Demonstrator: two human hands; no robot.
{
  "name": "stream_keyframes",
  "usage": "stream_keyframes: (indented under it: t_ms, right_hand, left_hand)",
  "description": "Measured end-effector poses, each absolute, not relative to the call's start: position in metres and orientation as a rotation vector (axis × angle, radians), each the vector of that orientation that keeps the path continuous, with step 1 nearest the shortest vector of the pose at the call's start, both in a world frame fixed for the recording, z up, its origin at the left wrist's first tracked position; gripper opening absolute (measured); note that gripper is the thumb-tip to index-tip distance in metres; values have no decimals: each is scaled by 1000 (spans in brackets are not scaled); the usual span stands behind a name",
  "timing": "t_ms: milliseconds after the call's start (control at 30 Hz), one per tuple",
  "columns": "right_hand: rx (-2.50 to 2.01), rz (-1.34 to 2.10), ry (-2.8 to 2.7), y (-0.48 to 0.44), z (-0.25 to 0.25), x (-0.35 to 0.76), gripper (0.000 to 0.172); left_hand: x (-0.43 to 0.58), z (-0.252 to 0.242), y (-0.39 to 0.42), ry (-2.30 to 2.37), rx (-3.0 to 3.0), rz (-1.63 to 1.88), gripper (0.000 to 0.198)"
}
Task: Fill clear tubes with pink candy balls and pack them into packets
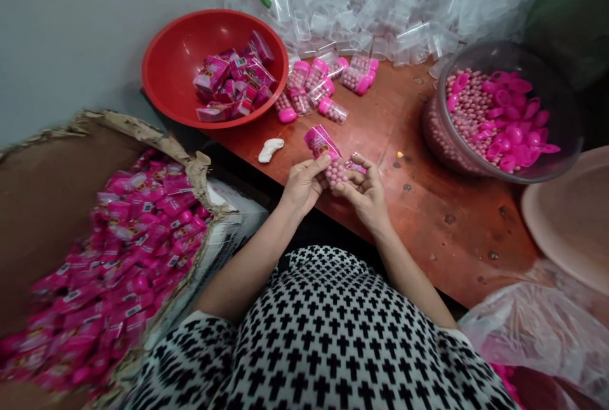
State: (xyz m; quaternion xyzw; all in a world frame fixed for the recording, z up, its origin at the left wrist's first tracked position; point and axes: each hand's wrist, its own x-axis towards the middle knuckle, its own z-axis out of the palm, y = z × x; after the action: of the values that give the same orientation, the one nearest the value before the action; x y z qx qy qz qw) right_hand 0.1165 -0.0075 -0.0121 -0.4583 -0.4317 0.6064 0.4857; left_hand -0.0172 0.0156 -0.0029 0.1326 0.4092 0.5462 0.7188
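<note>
My left hand pinches a clear tube of pink candy balls together with a pink printed sleeve at the tube's upper end. My right hand grips the tube's lower end, fingers curled round it. How far the sleeve covers the tube I cannot tell. Behind the right fingers shows another pink printed piece. Beyond my hands, several filled tubes with pink caps lie on the brown table. A small crumpled white piece is left of my hands.
A red bowl holds pink printed sleeves. At right, a dark bowl contains pink balls and caps. Clear empty tubes are heaped at the back. An open carton of wrapped pink tubes stands left; a plastic bag lies right.
</note>
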Motion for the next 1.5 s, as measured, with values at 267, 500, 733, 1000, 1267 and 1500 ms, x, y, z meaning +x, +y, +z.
stream_keyframes:
  t_ms: [267, 500, 733, 1000, 1267, 1500]
  right_hand:
    - [-1090, 1494, -955, -1, -9, 114, 57]
    - [-1357, 1082, -1299, 4, 6, 150, 36]
    - [-1704, 561, -2146, 16, -12, 179, 26]
    - [-1413, 761, -2255, 57, -19, 136, 34]
    - [-1433, 994, -1735, 37, -19, 152, 23]
    - [-1213, 1405, -1131, 37, -22, 116, 53]
  left_hand:
    - [-5, -2, -2, 878, 375, 1170, 27]
    - [-74, 37, -30, 1152, 416, 1710, 48]
    - [-93, 7, -26, 1416, 662, 1719, 24]
    - [-45, -35, 14, 1580, 1641, 1038, 32]
    - [-41, -47, 17, 1604, 1595, 1158, 15]
    - [-38, -37, 10, 1513, 1532, 1331, 20]
